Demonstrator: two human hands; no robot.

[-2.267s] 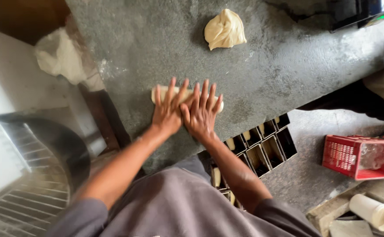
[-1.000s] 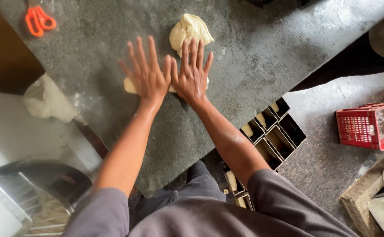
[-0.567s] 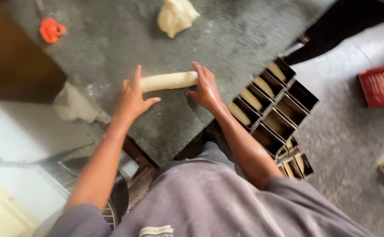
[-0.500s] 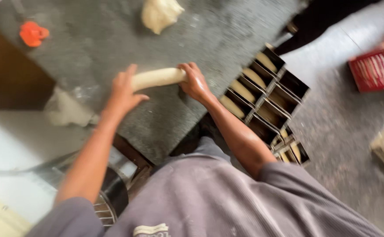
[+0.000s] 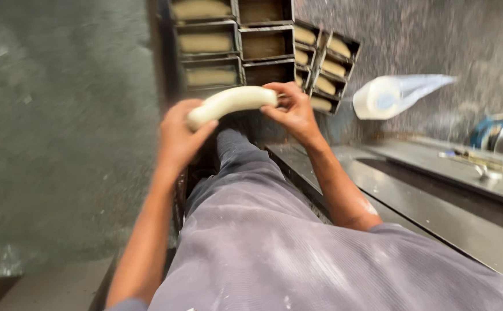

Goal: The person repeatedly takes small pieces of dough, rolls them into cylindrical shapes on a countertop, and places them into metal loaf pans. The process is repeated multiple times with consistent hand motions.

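Dough log [image 5: 231,101] gripped at both ends, left hand [image 5: 179,135] and right hand [image 5: 292,112], held just above loaf tins [image 5: 237,55]. Step looks like panning; next calls for lowering into an empty tin.

The scene is being viewed by a single camera worn on the head, being pointed steeply down over the chest and both forearms. The left hand [image 5: 178,133] and right hand [image 5: 293,110] are being seen from close above. Beyond them, loaf tins [image 5: 235,43] are being framed at the top, with the grey desk [image 5: 61,144] filling the left side.
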